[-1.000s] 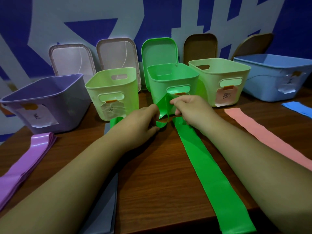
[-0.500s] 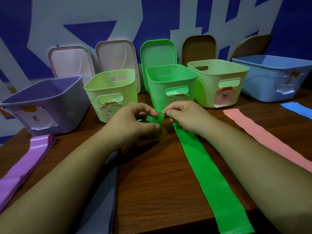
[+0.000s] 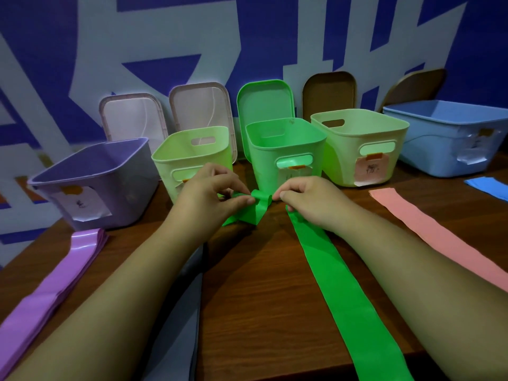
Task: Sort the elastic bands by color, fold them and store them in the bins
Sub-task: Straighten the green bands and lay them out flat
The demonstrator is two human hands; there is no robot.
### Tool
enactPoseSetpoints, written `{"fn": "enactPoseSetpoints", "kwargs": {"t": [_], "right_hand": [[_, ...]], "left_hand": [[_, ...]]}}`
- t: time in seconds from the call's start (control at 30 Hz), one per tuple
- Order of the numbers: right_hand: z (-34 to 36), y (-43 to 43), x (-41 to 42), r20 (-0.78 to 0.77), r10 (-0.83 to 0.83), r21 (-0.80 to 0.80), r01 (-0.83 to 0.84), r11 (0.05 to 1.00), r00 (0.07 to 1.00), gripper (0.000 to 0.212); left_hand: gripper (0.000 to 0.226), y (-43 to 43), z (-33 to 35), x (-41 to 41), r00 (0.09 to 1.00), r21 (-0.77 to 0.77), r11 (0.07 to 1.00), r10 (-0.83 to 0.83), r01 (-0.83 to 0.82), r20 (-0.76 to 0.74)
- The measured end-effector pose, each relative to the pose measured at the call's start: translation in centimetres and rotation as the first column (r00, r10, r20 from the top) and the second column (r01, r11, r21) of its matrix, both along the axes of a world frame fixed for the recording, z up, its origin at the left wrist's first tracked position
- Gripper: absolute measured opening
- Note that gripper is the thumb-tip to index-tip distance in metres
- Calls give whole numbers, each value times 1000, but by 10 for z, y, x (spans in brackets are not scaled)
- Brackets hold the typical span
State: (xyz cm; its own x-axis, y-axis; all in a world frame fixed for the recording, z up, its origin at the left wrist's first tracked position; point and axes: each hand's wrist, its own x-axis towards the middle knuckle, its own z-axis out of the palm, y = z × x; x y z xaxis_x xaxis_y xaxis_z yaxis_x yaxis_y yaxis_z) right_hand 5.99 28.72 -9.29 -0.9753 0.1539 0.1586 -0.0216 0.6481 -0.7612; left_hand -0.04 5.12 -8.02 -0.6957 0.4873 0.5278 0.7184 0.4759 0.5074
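Observation:
A long green elastic band runs from the table's near edge up the middle. Its far end is folded over into a small loop just in front of the green bin. My left hand pinches the left side of that fold and my right hand pinches the right side. A purple band lies at the left, a grey band under my left forearm, a pink band at the right and a blue band at the far right.
Five labelled open bins stand in a row at the back: purple, pale green, green, pale yellow-green and blue. Their lids lean on the wall behind. The wooden table ends close to me.
The raised end of the green band has come down and been folded over into a small loop near the table. Both hands have stayed on it and lowered slightly.

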Motion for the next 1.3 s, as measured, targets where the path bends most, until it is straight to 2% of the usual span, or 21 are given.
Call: {"fn": "enactPoseSetpoints", "kwargs": {"t": [0.07,0.33,0.47,0.53,0.63,0.73,0.83,0.97,1.1,1.17,1.3], "right_hand": [[-1,1,1,5,8,-1,-8,1000,1000,22],[-4,2,-2,14,23,-3,-23,1000,1000,23],[-4,1,1,15,24,-64,-23,998,1000,18],[-1,0,5,19,28,-87,-26,996,999,16],[7,-1,13,51,90,-171,-80,982,995,26],[15,-4,26,118,182,-259,-147,955,976,49],[19,-8,31,120,224,-213,-195,957,967,67],[22,-8,33,73,198,-206,-180,962,977,59],[27,-10,38,85,299,-343,-253,905,951,19],[24,-9,36,92,310,-364,-257,895,946,16],[22,-11,35,137,247,-309,-195,931,959,15]], "left_hand": [[12,0,2,-1,999,36,999,-8,10,-54],[11,6,54,1,994,170,985,6,12,-106],[10,17,96,4,1000,301,953,-2,6,-12],[10,26,118,5,999,345,938,-1,12,-32],[11,36,151,6,1000,387,922,-2,10,-22],[13,44,176,9,1000,386,922,-8,15,-19],[14,51,192,12,1000,382,924,-22,24,-9],[14,56,203,14,1000,406,914,-8,5,6],[16,56,206,14,999,430,902,21,-33,31],[18,56,206,13,999,451,891,34,-49,42],[19,51,208,8,997,473,878,49,-70,57]]}}
